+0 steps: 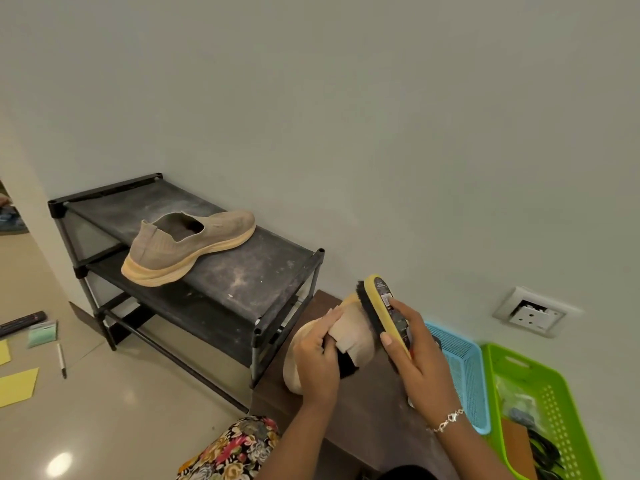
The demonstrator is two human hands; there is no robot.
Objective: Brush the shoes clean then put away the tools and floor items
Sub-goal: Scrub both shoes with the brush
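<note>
A shoe [356, 329] is gripped by the left fingers [330, 320], the brush [375, 289] by the right fingers [403, 310]; floor papers [17, 386] are uncollected.

The shoe [187, 244] on the shoe rack [242, 268] has a matt knit-cloth upper and a smooth, rubbery-looking sole. The rack's matt black shelves are dusty and scuffed. The second shoe [356, 334] shows the same knit. The brush [384, 306] has a glossy yellow plastic back and black bristles. The blue basket [464, 368] and green basket [554, 393] are perforated plastic. The floor [104, 410] is glossy tile.
</note>
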